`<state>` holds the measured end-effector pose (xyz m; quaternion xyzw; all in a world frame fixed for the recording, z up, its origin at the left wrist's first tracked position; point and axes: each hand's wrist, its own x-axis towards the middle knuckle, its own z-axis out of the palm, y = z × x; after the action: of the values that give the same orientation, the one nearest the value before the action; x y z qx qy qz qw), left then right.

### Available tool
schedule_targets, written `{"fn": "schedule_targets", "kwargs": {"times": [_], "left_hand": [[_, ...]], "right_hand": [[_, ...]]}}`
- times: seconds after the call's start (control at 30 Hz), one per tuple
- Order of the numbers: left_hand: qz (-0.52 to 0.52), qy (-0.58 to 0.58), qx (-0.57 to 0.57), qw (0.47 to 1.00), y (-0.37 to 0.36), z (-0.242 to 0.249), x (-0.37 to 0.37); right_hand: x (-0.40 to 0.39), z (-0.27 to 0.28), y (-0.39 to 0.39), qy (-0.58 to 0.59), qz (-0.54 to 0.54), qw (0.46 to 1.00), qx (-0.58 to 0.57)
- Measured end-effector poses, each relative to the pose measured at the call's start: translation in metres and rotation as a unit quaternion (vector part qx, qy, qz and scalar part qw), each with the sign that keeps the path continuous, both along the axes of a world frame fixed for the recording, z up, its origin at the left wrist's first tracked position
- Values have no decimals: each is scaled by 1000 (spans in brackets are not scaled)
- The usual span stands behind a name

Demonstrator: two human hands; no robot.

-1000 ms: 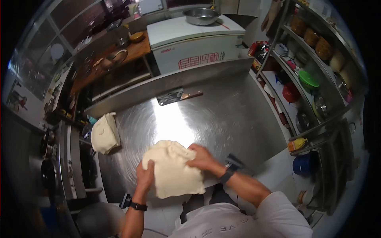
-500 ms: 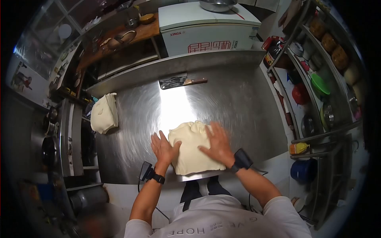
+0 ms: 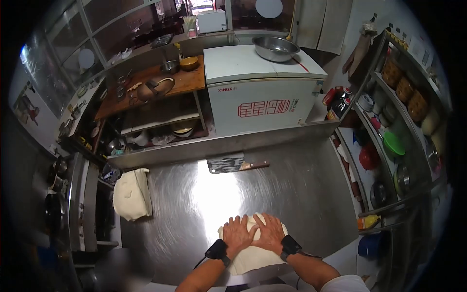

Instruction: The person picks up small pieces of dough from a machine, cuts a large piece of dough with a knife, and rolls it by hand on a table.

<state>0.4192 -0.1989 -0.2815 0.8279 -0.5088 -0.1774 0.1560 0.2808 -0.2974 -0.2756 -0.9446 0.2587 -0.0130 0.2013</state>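
Note:
A large slab of pale dough [image 3: 255, 259] lies at the near edge of the steel table. My left hand [image 3: 238, 233] rests flat on its upper left part, fingers spread and pointing away from me. Beside it, my right hand [image 3: 269, 233] presses on the upper right part, its fingers also spread, and the two thumbs are close together. Neither hand is wrapped round anything. A second block of dough [image 3: 132, 195] sits apart at the table's left edge. Toward the far side lies a cleaver [image 3: 226, 164] with its wooden handle to the right.
The steel table [image 3: 311, 190] has a raised back ledge. Behind it stand a white chest freezer [image 3: 253, 104] with a metal basin [image 3: 276, 49] on top and a wooden counter [image 3: 187, 78]. Shelves [image 3: 413, 121] with jars and bowls line the right side; a stove area is at left.
The view has tilted up, showing more of the room. My hands have come together from the dough's two sides onto its far part.

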Motion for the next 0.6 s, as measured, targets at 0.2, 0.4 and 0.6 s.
{"fn": "schedule_targets", "kwargs": {"times": [0.2, 0.4, 0.6], "left_hand": [[70, 63, 59, 994, -47, -13, 27], [8, 46, 33, 998, -51, -72, 49], [-69, -12, 34, 997, 18, 10, 3]], "right_hand": [[32, -6, -40, 3, -67, 994, 85], [36, -9, -46, -9, -61, 993, 102], [-31, 63, -6, -17, 69, 996, 53]]}}
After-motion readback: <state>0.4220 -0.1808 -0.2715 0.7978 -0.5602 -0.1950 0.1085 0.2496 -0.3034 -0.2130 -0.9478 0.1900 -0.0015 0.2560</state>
